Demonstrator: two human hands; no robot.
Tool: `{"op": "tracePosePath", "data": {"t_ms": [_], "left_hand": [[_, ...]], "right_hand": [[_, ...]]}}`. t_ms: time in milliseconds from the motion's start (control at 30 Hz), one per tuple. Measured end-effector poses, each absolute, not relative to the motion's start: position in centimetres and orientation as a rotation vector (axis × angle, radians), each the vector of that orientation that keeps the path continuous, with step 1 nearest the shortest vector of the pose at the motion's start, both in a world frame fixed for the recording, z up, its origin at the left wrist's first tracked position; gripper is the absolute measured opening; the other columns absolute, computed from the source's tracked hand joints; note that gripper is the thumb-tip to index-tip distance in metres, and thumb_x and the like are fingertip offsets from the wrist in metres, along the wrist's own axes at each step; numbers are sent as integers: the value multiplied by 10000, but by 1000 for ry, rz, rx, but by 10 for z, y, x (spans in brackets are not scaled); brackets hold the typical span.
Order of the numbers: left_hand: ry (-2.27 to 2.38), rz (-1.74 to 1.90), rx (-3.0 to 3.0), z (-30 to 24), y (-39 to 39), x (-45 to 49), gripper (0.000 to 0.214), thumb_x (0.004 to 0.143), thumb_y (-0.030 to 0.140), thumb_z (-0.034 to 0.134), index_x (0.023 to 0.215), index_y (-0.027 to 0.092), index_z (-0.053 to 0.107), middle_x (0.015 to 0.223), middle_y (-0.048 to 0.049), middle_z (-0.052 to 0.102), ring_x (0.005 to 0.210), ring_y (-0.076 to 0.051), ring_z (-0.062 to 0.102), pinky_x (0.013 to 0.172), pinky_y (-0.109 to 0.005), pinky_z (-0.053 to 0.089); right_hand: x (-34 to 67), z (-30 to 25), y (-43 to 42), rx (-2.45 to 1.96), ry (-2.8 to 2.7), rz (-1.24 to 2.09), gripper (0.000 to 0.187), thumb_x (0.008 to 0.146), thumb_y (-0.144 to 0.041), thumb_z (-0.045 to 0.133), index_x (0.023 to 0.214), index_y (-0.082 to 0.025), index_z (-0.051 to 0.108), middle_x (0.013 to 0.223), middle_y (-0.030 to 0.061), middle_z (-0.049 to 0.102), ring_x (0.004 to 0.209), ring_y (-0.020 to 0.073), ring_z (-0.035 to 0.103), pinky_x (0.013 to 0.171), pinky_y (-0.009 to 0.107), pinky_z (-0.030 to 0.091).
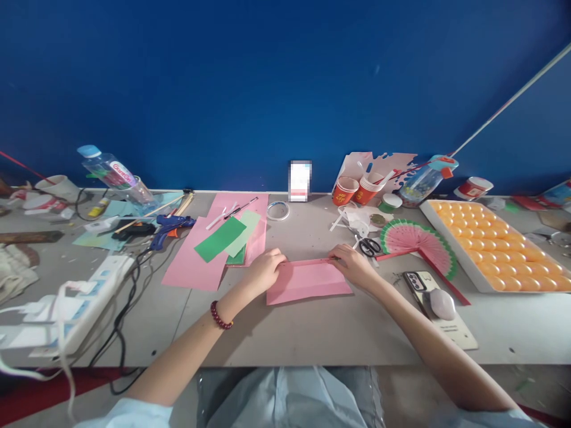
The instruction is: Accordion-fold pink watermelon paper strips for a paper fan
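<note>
A sheet of pink paper lies in front of me on the grey table, its far edge looking folded into a narrow strip. My left hand pinches the far left corner, fingers closed on it. At the far right corner, my right hand grips the same edge with bent fingers. Left of the sheet are larger pink papers with a green paper strip and a paler green strip on top. Black-handled scissors lie just beyond my right hand.
A blue glue gun, power strip and cables are at left. Rolled tape sits at the back. To the right are a watermelon-patterned paper fan, a phone, red paper cups and a tray of orange balls.
</note>
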State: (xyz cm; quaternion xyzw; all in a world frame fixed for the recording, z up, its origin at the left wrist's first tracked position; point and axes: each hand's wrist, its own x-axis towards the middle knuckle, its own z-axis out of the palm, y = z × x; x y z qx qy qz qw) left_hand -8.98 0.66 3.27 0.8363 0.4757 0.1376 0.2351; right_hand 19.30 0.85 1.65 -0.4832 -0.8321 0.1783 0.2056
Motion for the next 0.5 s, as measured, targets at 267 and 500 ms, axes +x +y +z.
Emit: {"op": "tracePosePath", "data": {"t_ms": [267,500], "left_hand": [[1378,298,2614,29,4,-86,368,791,-83,359,901,160,613,920,-67,585,901,-194,552,773,-305,458],[1346,143,2924,22,-6,-86,276,805,-71,410,833,148,577,877,-73,570,837,-213,527,731,-320,451]], "right_hand": [[191,13,4,-1371,-2359,293,180,906,-203,453,859,-198,627,864,67,638,853,211,565,764,325,440],[194,2,-6,-1283,-2399,47,257,946,-213,400,896,-187,650,891,81,655,849,203,582,776,313,453]]}}
